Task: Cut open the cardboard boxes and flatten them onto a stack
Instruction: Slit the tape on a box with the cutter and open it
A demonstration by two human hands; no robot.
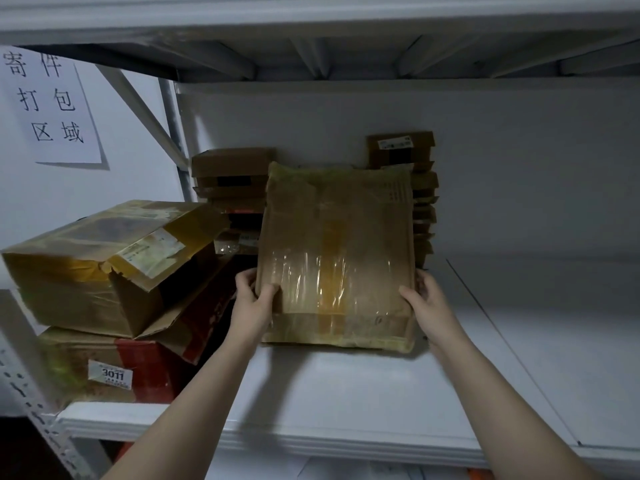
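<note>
A flattened brown cardboard box (337,258), covered in clear and yellow tape, leans tilted on the white shelf (346,393) against a stack of flattened cardboard (420,202) at the back. My left hand (254,294) grips its left edge, thumb on the front face. My right hand (427,299) grips its right edge the same way. To the left, an opened yellow-taped box (104,265) sits on top of a red and brown box (104,368) labelled 3011.
More flattened cardboard (232,188) stands behind on the left, next to the shelf's upright post (173,133). A paper sign (48,102) hangs on the left wall. An upper shelf (311,29) runs overhead. Bare shelf surface lies on the right.
</note>
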